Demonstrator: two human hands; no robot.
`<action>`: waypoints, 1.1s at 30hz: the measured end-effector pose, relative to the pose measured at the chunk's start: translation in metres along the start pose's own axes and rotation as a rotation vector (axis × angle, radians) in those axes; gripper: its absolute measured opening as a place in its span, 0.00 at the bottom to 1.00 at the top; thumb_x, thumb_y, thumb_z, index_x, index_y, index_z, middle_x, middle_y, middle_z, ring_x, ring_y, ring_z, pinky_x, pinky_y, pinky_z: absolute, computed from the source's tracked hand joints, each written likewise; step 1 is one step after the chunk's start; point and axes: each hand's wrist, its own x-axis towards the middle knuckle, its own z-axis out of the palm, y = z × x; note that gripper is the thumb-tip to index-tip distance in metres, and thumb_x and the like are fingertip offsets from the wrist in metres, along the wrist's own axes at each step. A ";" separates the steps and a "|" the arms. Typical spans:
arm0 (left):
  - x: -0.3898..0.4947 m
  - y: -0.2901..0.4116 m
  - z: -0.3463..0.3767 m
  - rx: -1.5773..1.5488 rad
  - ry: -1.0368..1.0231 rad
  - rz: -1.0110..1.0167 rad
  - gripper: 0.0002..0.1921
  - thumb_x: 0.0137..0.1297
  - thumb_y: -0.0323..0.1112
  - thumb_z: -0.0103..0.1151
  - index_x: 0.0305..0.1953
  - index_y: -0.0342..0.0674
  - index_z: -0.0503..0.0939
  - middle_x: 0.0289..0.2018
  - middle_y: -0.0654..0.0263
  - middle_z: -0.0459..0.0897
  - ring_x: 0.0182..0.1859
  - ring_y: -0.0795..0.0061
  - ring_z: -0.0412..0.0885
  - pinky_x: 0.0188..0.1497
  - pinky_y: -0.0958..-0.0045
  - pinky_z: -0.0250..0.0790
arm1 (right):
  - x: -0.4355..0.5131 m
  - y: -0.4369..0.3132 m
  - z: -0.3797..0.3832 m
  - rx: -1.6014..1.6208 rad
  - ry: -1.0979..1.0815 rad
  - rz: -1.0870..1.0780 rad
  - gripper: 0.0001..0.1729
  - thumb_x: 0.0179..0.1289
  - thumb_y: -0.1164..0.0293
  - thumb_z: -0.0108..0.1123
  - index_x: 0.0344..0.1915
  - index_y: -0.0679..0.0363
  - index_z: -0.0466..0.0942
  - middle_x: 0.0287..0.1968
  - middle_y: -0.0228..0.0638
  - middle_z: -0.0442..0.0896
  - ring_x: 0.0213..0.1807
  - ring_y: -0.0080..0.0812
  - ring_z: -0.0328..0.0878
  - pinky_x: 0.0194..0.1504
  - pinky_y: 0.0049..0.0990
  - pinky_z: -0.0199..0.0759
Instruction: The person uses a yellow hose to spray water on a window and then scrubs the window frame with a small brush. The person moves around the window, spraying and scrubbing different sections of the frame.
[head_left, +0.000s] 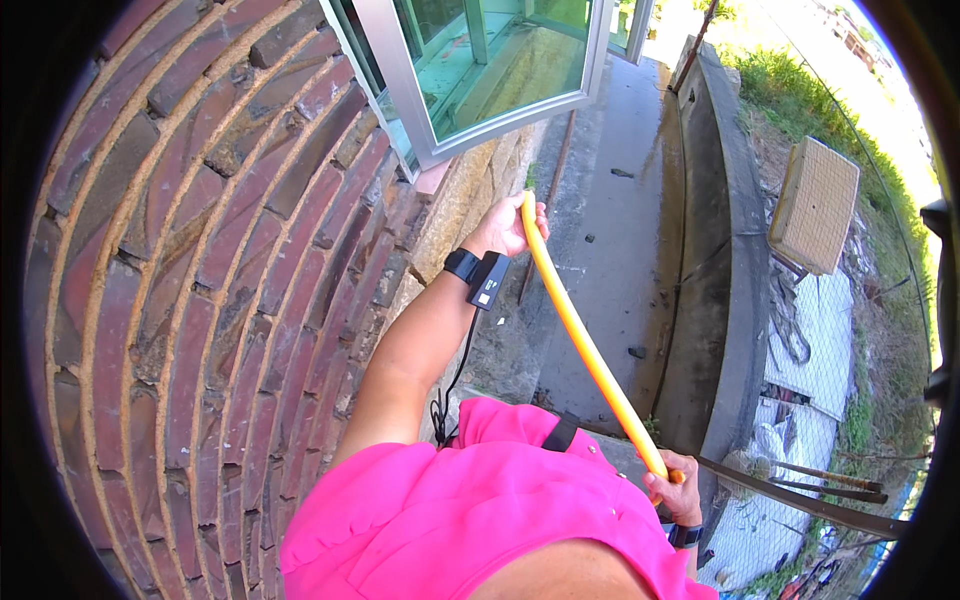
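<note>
A yellow tube (577, 326), either a hose or a pipe, runs slantwise in front of my body. My left hand (510, 226) is stretched forward and wraps around its far end, with the fingers partly behind it. Near my right hip, my right hand (679, 491) grips the lower part, where a short orange end (677, 476) pokes out beside the fingers. A black band and a small black box (489, 281) with a cable are on my left wrist. Another dark band (684, 535) circles the right wrist.
A brick wall (217, 315) rises close on my left. An opened metal-framed glass window (510, 82) juts out ahead. A wet concrete channel (615, 247) runs below, bordered by a low concrete wall (720, 247). Beyond are wire netting, a patterned tan slab (816, 206) and several rods (825, 480).
</note>
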 end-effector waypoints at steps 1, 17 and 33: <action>-0.005 0.006 0.002 -0.030 -0.001 -0.014 0.22 0.82 0.51 0.43 0.43 0.33 0.73 0.33 0.63 0.74 0.33 0.68 0.73 0.42 0.63 0.72 | 0.000 0.000 -0.001 0.009 -0.007 0.037 0.20 0.55 0.66 0.77 0.44 0.68 0.86 0.27 0.25 0.79 0.26 0.16 0.72 0.29 0.21 0.64; -0.057 0.028 0.009 0.145 0.178 0.119 0.17 0.72 0.51 0.47 0.29 0.46 0.67 0.17 0.72 0.63 0.16 0.77 0.60 0.23 0.69 0.59 | 0.002 0.007 0.010 -0.070 -0.016 -0.023 0.22 0.55 0.64 0.77 0.45 0.68 0.86 0.29 0.27 0.80 0.31 0.19 0.73 0.35 0.23 0.67; -0.077 0.026 -0.009 0.138 0.254 0.198 0.14 0.67 0.47 0.46 0.26 0.47 0.66 0.17 0.73 0.62 0.15 0.77 0.59 0.21 0.68 0.57 | 0.006 0.007 0.009 -0.099 -0.012 -0.026 0.22 0.55 0.63 0.77 0.45 0.67 0.86 0.29 0.28 0.80 0.32 0.20 0.73 0.36 0.23 0.68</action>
